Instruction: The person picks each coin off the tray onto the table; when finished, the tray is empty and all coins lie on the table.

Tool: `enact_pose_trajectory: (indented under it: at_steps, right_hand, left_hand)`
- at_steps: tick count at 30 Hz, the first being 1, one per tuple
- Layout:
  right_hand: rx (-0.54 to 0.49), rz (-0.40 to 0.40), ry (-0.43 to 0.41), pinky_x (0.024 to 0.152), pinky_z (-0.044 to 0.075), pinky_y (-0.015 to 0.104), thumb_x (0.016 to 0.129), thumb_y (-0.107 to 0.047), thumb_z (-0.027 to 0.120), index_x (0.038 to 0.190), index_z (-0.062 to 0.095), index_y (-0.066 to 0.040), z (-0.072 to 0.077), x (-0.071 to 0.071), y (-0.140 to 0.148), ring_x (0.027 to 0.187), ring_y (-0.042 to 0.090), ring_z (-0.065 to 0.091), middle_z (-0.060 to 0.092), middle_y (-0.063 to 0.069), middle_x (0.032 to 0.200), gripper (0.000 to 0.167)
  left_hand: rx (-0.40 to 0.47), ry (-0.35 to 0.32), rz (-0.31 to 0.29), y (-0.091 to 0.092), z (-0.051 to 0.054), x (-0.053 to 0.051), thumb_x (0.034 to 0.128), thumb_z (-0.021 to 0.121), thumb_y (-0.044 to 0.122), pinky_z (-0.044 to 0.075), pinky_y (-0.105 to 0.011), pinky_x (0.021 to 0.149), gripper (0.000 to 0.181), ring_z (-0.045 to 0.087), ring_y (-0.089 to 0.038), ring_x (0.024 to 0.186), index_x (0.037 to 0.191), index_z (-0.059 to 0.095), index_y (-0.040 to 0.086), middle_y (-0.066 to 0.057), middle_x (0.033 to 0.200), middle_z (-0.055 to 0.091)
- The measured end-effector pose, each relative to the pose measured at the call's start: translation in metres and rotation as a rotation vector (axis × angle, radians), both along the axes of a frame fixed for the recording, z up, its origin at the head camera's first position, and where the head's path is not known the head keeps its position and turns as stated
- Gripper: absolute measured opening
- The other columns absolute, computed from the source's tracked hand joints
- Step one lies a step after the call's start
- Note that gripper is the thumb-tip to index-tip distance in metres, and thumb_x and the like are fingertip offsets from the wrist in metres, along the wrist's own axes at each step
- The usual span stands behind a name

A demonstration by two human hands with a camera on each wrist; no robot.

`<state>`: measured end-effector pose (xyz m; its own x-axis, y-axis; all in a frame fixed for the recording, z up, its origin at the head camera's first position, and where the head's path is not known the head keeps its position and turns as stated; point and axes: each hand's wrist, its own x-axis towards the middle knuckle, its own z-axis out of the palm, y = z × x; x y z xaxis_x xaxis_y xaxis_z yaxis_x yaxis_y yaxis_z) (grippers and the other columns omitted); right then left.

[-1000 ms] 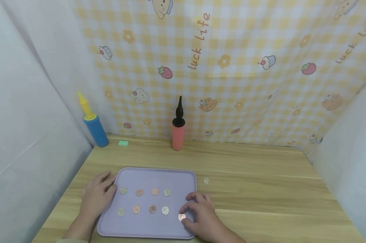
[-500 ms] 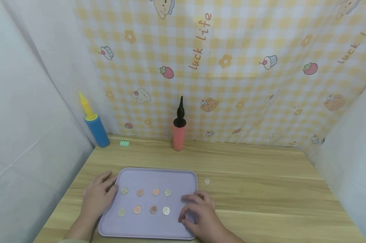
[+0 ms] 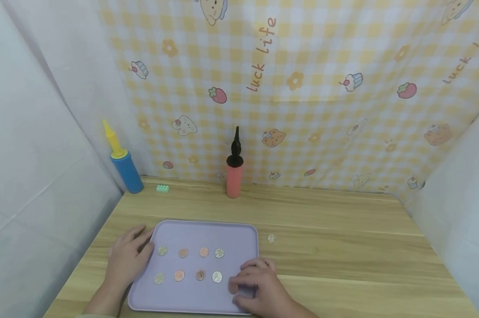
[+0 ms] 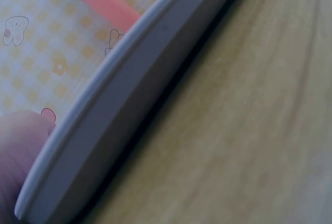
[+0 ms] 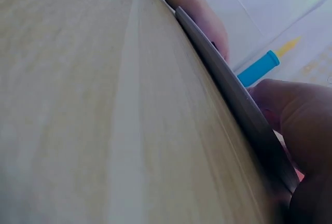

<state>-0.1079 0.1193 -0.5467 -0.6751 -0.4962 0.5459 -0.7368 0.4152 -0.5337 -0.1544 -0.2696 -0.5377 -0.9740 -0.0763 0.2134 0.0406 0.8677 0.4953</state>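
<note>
A purple tray (image 3: 199,298) lies on the wooden table. Two rows of coins are on it, silver ones such as this silver coin (image 3: 217,277) and copper ones such as this copper coin (image 3: 179,275). My left hand (image 3: 125,257) rests along the tray's left edge, its fingers relaxed against the rim. Over the tray's lower right corner is my right hand (image 3: 261,287), fingers bent with thumb and index a little apart. No coin shows at its fingertips; one could be hidden beneath them. Part of the right hand (image 5: 311,125) shows beside the tray edge in the right wrist view.
Another silver coin (image 3: 271,238) lies on the table right of the tray. At the back stand a blue and yellow hand pump (image 3: 128,173) and a pink and black hand pump (image 3: 233,179). A small green toy brick (image 3: 162,188) lies near the blue pump.
A copper coin showed at my right fingertips one second ago and is no longer visible. The right fingers have shifted slightly left and spread a little from the thumb. My left hand stays put.
</note>
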Motion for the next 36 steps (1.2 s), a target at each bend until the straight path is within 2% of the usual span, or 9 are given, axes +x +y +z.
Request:
enact_pose_trajectory:
  at_steps: [2,6,10,14,24,30,36]
  right_hand:
    - [-0.046,-0.023,-0.034,0.101,0.036,0.042,0.067,-0.013,0.101,0.107,0.084,-0.028,-0.0011,0.0002,-0.0005,0.108,0.011,0.064,0.074,-0.024,0.104,0.046]
    - [-0.131,-0.042,-0.088,0.099,0.037,0.033,0.070,-0.009,0.100,0.105,0.085,-0.024,-0.0019,0.0006,-0.0017,0.100,0.005,0.063,0.075,-0.025,0.101,0.041]
    - [-0.142,-0.024,-0.120,0.097,0.037,0.032,0.070,-0.010,0.100,0.107,0.086,-0.022,-0.0014,0.0010,-0.0008,0.099,0.003,0.062,0.075,-0.024,0.103,0.041]
    - [-0.142,-0.043,-0.150,0.095,0.041,0.032,0.068,-0.012,0.102,0.108,0.085,-0.023,-0.0008,0.0011,0.0003,0.099,0.003,0.063,0.075,-0.025,0.103,0.044]
    - [-0.152,-0.052,-0.150,0.087,0.046,0.029,0.078,-0.008,0.095,0.112,0.085,-0.016,0.0010,0.0000,-0.0020,0.094,0.004,0.063,0.077,-0.019,0.103,0.036]
    - [-0.144,-0.050,-0.129,0.081,0.049,0.023,0.077,-0.004,0.094,0.113,0.084,-0.012,0.0014,0.0011,-0.0017,0.094,0.005,0.062,0.077,-0.015,0.103,0.038]
    - [-0.128,-0.031,-0.118,0.082,0.052,0.020,0.079,-0.004,0.093,0.114,0.084,-0.013,0.0017,0.0027,0.0025,0.095,0.006,0.062,0.077,-0.015,0.103,0.037]
  left_hand:
    - [0.001,0.001,-0.001,-0.0001,-0.0003,-0.0002,0.1066,0.059,0.027,0.023,-0.081,0.110,0.043,0.037,-0.061,0.142,0.140,0.068,0.003,-0.030,0.155,0.049]
    - [-0.001,0.002,-0.004,-0.0002,-0.0009,-0.0012,0.1071,0.059,0.028,0.024,-0.081,0.109,0.043,0.037,-0.061,0.141,0.141,0.068,0.003,-0.029,0.156,0.049]
    - [-0.005,-0.002,-0.008,0.0001,-0.0004,-0.0026,0.1073,0.058,0.029,0.025,-0.081,0.108,0.043,0.037,-0.061,0.141,0.141,0.068,0.003,-0.029,0.156,0.049]
    - [-0.004,-0.002,-0.008,0.0009,0.0011,-0.0035,0.1070,0.058,0.028,0.025,-0.081,0.108,0.043,0.037,-0.061,0.141,0.140,0.068,0.003,-0.029,0.156,0.049]
    - [0.003,-0.011,0.001,-0.0010,-0.0001,-0.0015,0.1070,0.058,0.027,0.024,-0.082,0.109,0.043,0.037,-0.060,0.142,0.141,0.067,0.002,-0.030,0.156,0.048]
    - [0.011,-0.016,0.000,-0.0024,-0.0028,-0.0012,0.1071,0.059,0.027,0.022,-0.082,0.109,0.044,0.036,-0.061,0.142,0.141,0.067,0.002,-0.030,0.156,0.048]
    - [0.007,-0.027,-0.004,-0.0022,-0.0014,-0.0030,0.1072,0.059,0.027,0.022,-0.083,0.109,0.044,0.036,-0.061,0.142,0.142,0.067,0.002,-0.030,0.156,0.047]
